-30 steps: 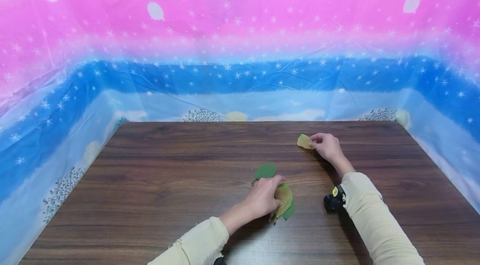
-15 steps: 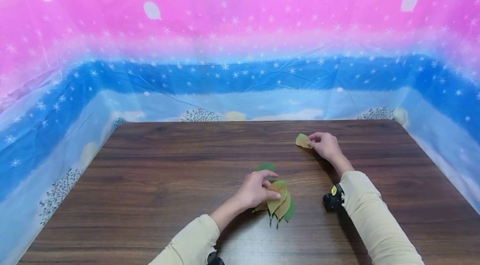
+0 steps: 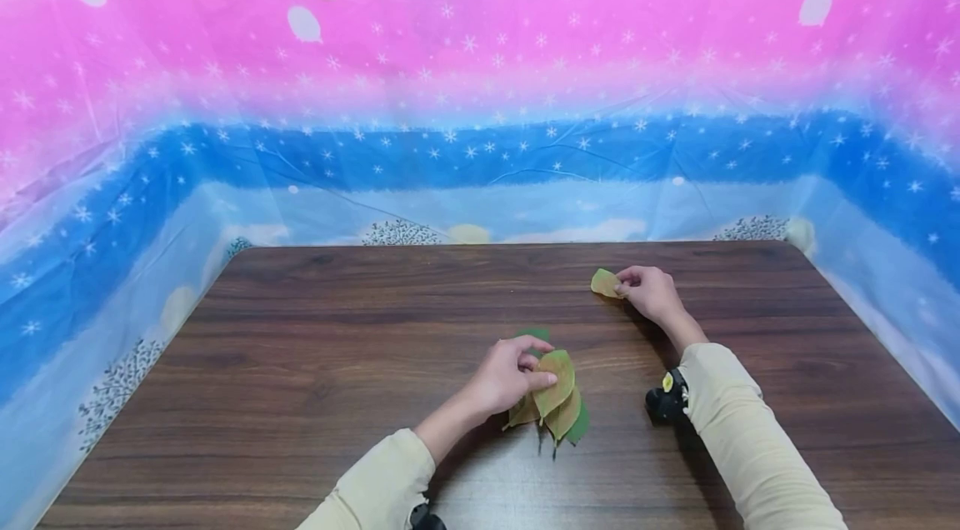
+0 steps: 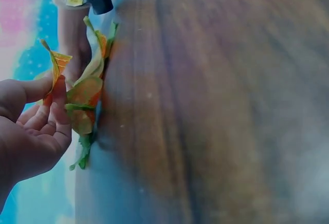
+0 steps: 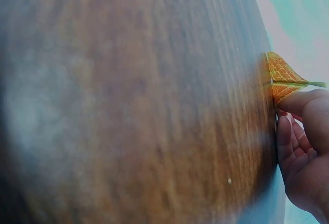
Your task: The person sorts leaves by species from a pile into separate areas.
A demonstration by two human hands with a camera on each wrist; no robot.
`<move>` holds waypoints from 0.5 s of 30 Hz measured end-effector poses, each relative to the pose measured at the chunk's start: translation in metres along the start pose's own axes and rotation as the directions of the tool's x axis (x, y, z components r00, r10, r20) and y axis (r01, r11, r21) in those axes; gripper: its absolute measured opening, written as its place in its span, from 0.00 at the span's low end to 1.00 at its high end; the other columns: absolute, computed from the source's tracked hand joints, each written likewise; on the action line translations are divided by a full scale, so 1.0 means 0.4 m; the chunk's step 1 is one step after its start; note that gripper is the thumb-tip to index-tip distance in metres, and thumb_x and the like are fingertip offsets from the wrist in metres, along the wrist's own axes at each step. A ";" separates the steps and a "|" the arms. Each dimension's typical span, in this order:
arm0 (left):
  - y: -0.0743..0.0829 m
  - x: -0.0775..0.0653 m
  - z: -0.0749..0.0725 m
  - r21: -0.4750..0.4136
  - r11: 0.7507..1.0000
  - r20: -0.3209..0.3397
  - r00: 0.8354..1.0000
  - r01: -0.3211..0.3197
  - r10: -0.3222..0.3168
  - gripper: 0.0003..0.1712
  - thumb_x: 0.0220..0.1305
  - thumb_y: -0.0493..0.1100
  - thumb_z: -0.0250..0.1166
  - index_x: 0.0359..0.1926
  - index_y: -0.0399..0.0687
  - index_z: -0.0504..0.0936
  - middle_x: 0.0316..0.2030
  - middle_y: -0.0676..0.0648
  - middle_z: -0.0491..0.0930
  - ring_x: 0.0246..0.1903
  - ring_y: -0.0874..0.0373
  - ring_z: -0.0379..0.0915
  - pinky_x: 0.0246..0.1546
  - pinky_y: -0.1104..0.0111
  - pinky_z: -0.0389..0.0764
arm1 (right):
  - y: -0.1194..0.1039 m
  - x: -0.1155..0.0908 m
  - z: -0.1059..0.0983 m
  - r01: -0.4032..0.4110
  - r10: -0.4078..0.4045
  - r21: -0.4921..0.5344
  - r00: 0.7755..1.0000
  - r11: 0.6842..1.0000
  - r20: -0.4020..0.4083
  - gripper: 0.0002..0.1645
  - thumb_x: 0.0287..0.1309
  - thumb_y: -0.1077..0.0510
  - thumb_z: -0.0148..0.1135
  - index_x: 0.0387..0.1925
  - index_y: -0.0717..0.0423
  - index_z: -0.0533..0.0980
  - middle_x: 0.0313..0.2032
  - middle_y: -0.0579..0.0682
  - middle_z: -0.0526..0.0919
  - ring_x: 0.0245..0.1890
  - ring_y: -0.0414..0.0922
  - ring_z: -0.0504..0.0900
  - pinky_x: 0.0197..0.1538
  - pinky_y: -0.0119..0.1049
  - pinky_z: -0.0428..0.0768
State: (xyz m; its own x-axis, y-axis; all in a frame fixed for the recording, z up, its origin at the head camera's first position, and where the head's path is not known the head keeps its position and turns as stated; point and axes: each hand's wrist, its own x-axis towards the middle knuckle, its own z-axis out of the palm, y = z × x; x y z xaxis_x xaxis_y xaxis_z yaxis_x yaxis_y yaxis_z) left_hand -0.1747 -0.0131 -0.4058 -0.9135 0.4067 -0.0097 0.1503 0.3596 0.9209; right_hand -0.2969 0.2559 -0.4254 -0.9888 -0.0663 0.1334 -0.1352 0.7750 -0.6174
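Observation:
My left hand (image 3: 501, 382) pinches a yellow-green leaf (image 3: 558, 365) between thumb and fingers, just over a small pile of leaves (image 3: 567, 415). In the left wrist view that leaf (image 4: 59, 66) is raised apart from the pile (image 4: 85, 91). A green leaf (image 3: 578, 428) pokes out at the pile's right, and another green leaf (image 3: 536, 333) shows behind the fingers. Farther back and to the right, my right hand (image 3: 651, 294) pinches a single yellowish leaf (image 3: 603, 282) low over the table. Its veins and stem show in the right wrist view, where the leaf (image 5: 284, 74) stands beside the thumb.
The dark wood-grain table (image 3: 315, 363) spreads around both hands. A patterned pink and blue cloth (image 3: 480, 147) hangs along its back and sides. A black wrist camera (image 3: 666, 401) is strapped to the right sleeve (image 3: 765, 438).
My left hand has come away from the pile, drawing back left and lifting a leaf between thumb and fingers. My right hand and its leaf stay almost where they were.

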 end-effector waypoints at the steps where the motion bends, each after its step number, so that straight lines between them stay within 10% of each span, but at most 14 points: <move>1: 0.002 0.002 -0.002 -0.016 1.000 -0.003 1.000 -0.002 0.002 0.20 0.58 0.32 0.69 0.52 0.35 0.79 0.27 0.49 0.83 0.22 0.64 0.70 0.29 0.71 0.70 | 0.001 0.001 0.000 -0.001 0.001 0.002 1.000 1.000 0.002 0.14 0.63 0.62 0.61 0.45 0.70 0.79 0.35 0.58 0.82 0.40 0.55 0.78 0.47 0.50 0.74; 15: 0.032 0.048 -0.040 -0.130 0.990 -0.012 0.999 0.051 -0.053 0.18 0.63 0.32 0.64 0.55 0.34 0.77 0.30 0.46 0.83 0.28 0.61 0.74 0.31 0.68 0.75 | 0.011 0.005 -0.007 -0.021 0.021 0.051 1.000 0.998 0.017 0.13 0.62 0.63 0.61 0.44 0.70 0.79 0.33 0.57 0.81 0.29 0.47 0.78 0.33 0.37 0.75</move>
State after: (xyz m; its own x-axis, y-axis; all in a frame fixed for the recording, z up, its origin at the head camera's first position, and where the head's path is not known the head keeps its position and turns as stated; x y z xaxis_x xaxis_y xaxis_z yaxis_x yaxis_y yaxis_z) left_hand -0.1963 -0.0142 -0.3878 -0.9248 0.3768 -0.0536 0.0533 0.2676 0.9621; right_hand -0.2995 0.2608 -0.4257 -0.9923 -0.0612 0.1073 -0.1170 0.7434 -0.6586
